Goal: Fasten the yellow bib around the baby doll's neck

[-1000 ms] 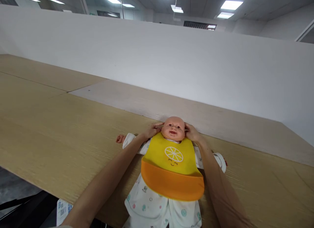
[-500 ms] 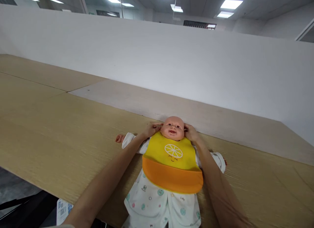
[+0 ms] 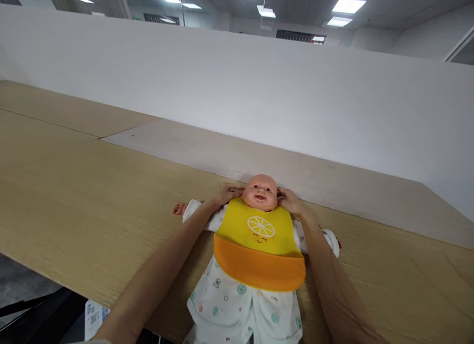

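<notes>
A baby doll (image 3: 260,191) lies on its back on the wooden table (image 3: 92,206), dressed in a white patterned romper (image 3: 237,307). A yellow bib (image 3: 259,245) with an orange pocket and a lemon print covers its chest. My left hand (image 3: 226,193) is at the left side of the doll's head and neck, fingers curled at the bib's neck strap. On the other side, my right hand (image 3: 288,200) is curled the same way. What the fingers grip is hidden behind the neck.
A white partition wall (image 3: 259,97) runs along the far edge of the table, close behind the doll's head. The near table edge runs at lower left, with a dark chair (image 3: 40,317) and a printed packet (image 3: 92,317) below it.
The bib has shifted slightly up the doll's chest toward the chin. Both hands stay at the sides of the doll's neck.
</notes>
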The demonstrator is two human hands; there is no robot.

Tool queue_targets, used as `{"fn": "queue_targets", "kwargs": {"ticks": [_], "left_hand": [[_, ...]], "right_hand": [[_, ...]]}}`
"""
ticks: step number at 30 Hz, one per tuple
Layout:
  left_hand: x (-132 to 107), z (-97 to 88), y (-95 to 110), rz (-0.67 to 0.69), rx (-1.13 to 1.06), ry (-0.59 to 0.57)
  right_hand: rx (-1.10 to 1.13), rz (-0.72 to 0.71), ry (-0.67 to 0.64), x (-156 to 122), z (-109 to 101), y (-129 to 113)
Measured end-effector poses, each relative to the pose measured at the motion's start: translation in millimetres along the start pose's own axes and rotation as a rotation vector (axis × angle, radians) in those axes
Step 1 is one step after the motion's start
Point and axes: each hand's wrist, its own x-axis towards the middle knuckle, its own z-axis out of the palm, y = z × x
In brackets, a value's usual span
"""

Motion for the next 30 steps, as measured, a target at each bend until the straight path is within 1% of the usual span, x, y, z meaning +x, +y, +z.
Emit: {"fn": "queue_targets", "kwargs": {"ticks": [2,5,9,12,16,18,21,24,26,28,30], "left_hand": [[-5.3,-2.7,6.0,-0.022,0.014,-0.055],[-11.6,-7.2,14.6,-0.067,0.054,-0.114],[-14.2,-9.9,22.4,-0.087,0.104,-0.123],[-15.1,-9.3,26.9,-0.116,0.096,-0.113],[-17.2,-8.1,30.8,-0.147,0.07,-0.056],[-17.3,-8.3,31.0,-0.158,0.055,-0.046],[-15.4,-8.8,29.7,-0.173,0.069,-0.052],[-14.3,-8.3,27.7,-0.163,0.11,-0.058],[-15.2,-7.9,26.8,-0.143,0.096,-0.086],[-17.4,-8.4,26.9,-0.117,0.068,-0.133],[-20.3,-10.2,28.9,-0.088,0.06,-0.166]], "right_hand": [[0.035,0.015,-0.04,-4.1,-2.5,-7.2],[0.146,0.064,-0.113,-10.2,-8.9,-15.0],[0.31,0.155,-0.191,-19.9,-18.6,-20.1],[0.358,0.212,-0.234,-26.4,-22.0,-22.6],[0.322,0.223,-0.257,-30.3,-20.6,-24.8],[0.302,0.226,-0.267,-30.9,-19.2,-24.4],[0.301,0.216,-0.288,-31.3,-17.7,-21.5],[0.329,0.154,-0.313,-31.2,-16.6,-17.5],[0.307,0.14,-0.3,-30.3,-16.5,-15.1],[0.22,0.187,-0.254,-29.2,-19.0,-14.4],[0.077,0.283,-0.198,-29.8,-26.6,-17.8]]}}
